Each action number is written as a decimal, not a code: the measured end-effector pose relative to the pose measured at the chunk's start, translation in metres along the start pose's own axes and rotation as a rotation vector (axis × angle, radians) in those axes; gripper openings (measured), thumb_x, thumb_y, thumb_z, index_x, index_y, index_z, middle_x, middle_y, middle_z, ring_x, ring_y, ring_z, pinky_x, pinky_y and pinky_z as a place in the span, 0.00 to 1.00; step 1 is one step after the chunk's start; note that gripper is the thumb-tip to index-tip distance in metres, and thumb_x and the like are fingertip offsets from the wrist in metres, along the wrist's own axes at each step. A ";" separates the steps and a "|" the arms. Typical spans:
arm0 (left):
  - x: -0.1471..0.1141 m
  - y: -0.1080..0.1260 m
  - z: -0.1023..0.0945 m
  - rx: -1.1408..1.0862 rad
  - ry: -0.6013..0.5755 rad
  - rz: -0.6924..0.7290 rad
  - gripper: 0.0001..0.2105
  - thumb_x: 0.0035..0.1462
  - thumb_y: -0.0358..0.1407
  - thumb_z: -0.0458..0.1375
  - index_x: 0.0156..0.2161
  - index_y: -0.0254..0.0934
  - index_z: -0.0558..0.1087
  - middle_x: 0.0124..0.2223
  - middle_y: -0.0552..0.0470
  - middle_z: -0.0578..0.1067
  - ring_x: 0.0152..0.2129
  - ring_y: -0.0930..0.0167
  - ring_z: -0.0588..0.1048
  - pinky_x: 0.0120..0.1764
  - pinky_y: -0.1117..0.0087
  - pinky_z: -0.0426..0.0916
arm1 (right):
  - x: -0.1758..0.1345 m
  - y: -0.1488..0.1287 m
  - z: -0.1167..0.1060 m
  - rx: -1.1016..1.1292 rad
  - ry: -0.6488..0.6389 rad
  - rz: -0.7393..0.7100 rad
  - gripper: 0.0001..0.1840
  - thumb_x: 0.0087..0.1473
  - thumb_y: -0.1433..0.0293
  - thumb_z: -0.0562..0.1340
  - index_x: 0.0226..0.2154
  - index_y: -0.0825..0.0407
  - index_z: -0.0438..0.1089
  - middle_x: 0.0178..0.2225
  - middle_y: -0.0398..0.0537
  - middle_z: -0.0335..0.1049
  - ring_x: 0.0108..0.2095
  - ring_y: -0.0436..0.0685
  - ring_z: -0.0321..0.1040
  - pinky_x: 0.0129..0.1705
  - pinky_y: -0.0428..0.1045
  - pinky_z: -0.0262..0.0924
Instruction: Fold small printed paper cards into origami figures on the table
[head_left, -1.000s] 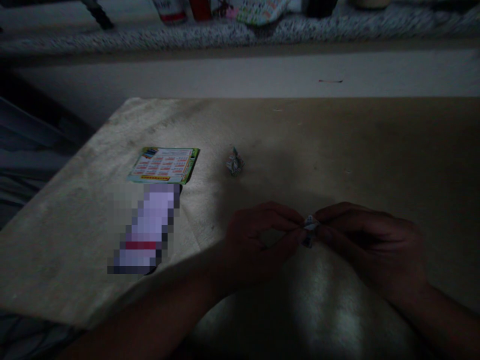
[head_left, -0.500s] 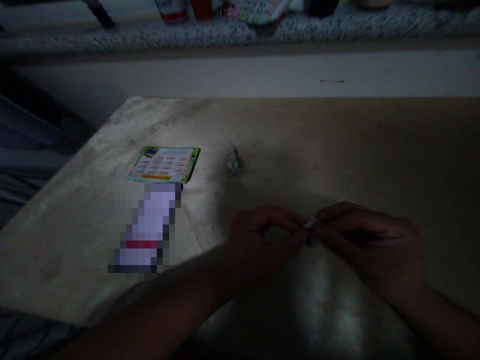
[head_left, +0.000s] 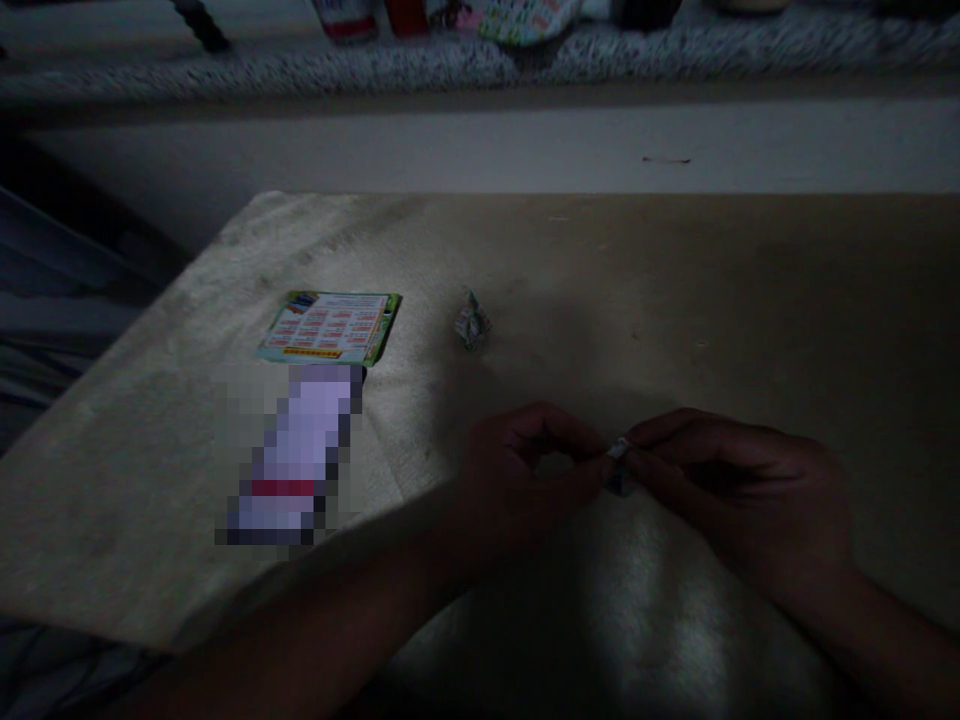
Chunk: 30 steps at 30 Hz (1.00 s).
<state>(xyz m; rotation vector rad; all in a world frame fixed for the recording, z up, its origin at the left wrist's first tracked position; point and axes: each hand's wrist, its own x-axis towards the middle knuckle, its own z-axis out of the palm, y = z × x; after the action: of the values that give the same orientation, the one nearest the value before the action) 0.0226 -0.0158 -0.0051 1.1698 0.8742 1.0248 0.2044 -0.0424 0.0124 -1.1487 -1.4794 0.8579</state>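
My left hand [head_left: 529, 465] and my right hand [head_left: 739, 490] meet over the table, thumbs and forefingers pinched on a small folded piece of paper [head_left: 618, 466]. The paper is pale on top and darker below; the fingertips cover part of it, and the dim light hides its exact shape. Farther back, left of the hands, a small folded paper shape [head_left: 472, 322] with print and a green tip sits on the table, touched by neither hand.
A printed card with a green border [head_left: 330, 328] lies on the table [head_left: 150, 440] at the left. Just below it is a blurred-out phone-like object [head_left: 300, 450]. Behind the table runs a white wall with a speckled stone ledge [head_left: 420, 65] holding several items.
Both hands keep pinching the small paper and have shifted only slightly. A little more of the paper shows below the fingertips. Everything else on the table stays put.
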 end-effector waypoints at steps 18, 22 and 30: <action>-0.002 0.006 0.000 0.331 -0.079 0.276 0.06 0.64 0.35 0.59 0.36 0.36 0.74 0.33 0.52 0.78 0.29 0.74 0.76 0.34 0.74 0.71 | 0.001 -0.002 -0.005 -0.232 -0.045 -0.186 0.05 0.51 0.75 0.71 0.30 0.48 0.79 0.32 0.46 0.83 0.26 0.52 0.79 0.26 0.44 0.74; -0.002 0.006 -0.001 0.316 -0.075 0.276 0.05 0.65 0.35 0.58 0.37 0.37 0.73 0.33 0.52 0.76 0.29 0.74 0.75 0.32 0.74 0.70 | -0.001 -0.001 -0.002 -0.172 0.065 -0.068 0.11 0.47 0.75 0.73 0.34 0.45 0.79 0.27 0.41 0.81 0.24 0.52 0.78 0.26 0.44 0.74; -0.003 0.006 0.000 0.309 -0.074 0.284 0.05 0.65 0.35 0.58 0.38 0.37 0.71 0.33 0.53 0.74 0.29 0.75 0.73 0.32 0.75 0.69 | 0.002 0.002 -0.001 -0.094 -0.101 0.069 0.01 0.50 0.70 0.72 0.29 0.49 0.80 0.24 0.43 0.80 0.21 0.50 0.75 0.22 0.41 0.68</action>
<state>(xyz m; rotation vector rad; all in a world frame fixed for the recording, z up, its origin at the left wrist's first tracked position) 0.0202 -0.0182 0.0006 1.6185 0.8430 1.0910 0.2060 -0.0401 0.0118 -1.2477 -1.5840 0.9135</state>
